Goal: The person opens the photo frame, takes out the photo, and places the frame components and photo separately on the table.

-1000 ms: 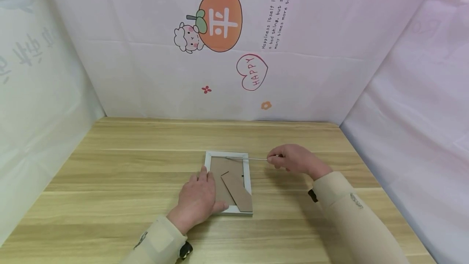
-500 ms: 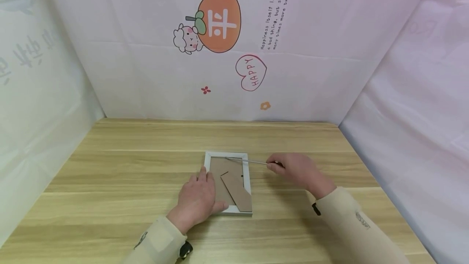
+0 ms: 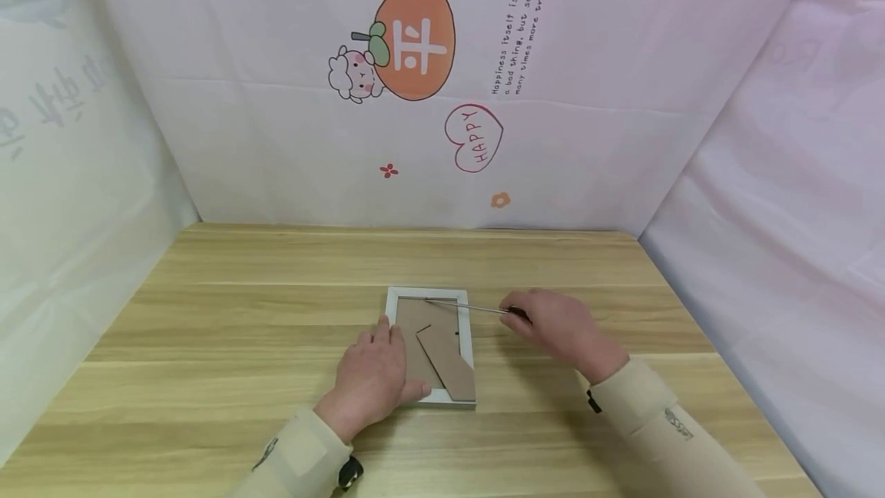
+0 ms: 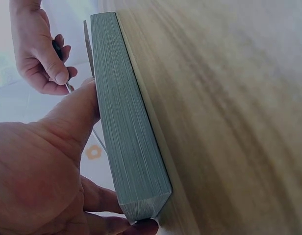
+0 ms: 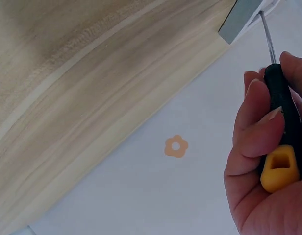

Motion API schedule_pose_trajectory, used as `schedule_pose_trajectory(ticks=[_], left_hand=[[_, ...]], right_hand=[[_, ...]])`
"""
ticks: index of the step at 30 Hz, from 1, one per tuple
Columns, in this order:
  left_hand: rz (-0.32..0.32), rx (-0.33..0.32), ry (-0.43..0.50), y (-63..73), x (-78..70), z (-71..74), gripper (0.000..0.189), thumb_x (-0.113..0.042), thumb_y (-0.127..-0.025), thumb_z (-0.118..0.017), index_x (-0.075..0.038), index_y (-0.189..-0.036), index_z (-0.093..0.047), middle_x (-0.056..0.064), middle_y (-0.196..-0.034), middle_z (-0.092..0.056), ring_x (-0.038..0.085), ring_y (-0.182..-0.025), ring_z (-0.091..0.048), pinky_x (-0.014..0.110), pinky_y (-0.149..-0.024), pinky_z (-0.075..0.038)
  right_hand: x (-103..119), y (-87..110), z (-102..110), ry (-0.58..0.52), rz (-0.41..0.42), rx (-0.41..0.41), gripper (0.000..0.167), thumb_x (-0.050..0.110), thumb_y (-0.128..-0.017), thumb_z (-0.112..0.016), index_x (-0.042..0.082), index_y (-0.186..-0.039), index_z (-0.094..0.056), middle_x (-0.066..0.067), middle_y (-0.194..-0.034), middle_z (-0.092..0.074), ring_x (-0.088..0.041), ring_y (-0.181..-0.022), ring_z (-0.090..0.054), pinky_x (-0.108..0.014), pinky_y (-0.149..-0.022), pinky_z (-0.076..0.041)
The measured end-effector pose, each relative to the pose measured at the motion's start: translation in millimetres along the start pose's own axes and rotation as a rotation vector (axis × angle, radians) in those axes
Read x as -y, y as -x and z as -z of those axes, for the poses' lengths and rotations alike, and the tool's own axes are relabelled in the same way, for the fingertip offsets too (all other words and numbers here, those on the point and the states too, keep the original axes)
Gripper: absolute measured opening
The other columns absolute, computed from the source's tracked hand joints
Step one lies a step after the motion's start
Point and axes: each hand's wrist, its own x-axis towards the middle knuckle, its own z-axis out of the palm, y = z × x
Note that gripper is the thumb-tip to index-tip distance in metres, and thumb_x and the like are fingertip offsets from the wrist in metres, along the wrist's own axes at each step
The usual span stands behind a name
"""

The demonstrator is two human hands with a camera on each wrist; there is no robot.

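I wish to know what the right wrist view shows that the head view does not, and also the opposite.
Only the right wrist view shows the yellow end of the screwdriver. Only the head view shows the left hand resting on the picture frame, and the frame's brown back board with its stand. Both show the right hand holding the screwdriver, part of the frame, the wooden table, and an orange flower printed on the white sheet.
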Motion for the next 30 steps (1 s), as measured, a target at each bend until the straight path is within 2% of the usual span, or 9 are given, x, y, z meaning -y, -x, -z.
schedule_pose_trajectory(ticks=[9, 16, 19, 30], left_hand=[[0.001, -0.003, 0.002, 0.1, 0.5, -0.5, 0.101, -0.064, -0.084, -0.077, 0.013, -0.145, -0.05, 0.037, -0.156, -0.04, 0.051, -0.131, -0.053, 0.057, -0.101, -0.053], [-0.007, -0.013, -0.001, 0.3, 0.3, -0.3, 0.101, -0.063, -0.085, -0.077, 0.014, -0.145, -0.049, 0.037, -0.156, -0.041, 0.052, -0.132, -0.052, 0.058, -0.1, -0.053], [-0.009, -0.018, -0.005, 0.8, 0.1, 0.1, 0.101, -0.063, -0.085, -0.077, 0.014, -0.145, -0.05, 0.037, -0.156, -0.041, 0.052, -0.132, -0.052, 0.058, -0.099, -0.054], [-0.005, -0.014, -0.016, 0.4, 0.5, -0.5, 0.102, -0.064, -0.084, -0.077, 0.013, -0.145, -0.05, 0.036, -0.156, -0.041, 0.051, -0.132, -0.053, 0.057, -0.099, -0.055]], right_hand=[[1.5, 0.0, -0.7, 0.063, -0.029, -0.143, 0.022, 0.035, -0.096, -0.077, 0.015, -0.103, -0.07, 0.007, -0.08, -0.071, -0.001, -0.063, -0.057, -0.026, -0.052, -0.048], [2.6, -3.4, 2.5, 0.092, -0.046, -0.167, 0.018, 0.036, -0.095, -0.077, 0.019, -0.096, -0.071, 0.012, -0.071, -0.065, 0.0, -0.058, -0.051, -0.026, -0.047, -0.041], [0.6, -5.3, 3.7, 0.077, -0.053, -0.152, 0.017, 0.036, -0.095, -0.077, 0.02, -0.095, -0.071, 0.013, -0.07, -0.064, -0.002, -0.057, -0.05, -0.026, -0.047, -0.04], [-7.4, -16.9, 15.9, -0.028, -0.069, -0.007, 0.019, 0.037, -0.099, -0.071, 0.017, -0.099, -0.072, 0.011, -0.079, -0.067, -0.005, -0.063, -0.054, -0.028, -0.058, -0.047]])
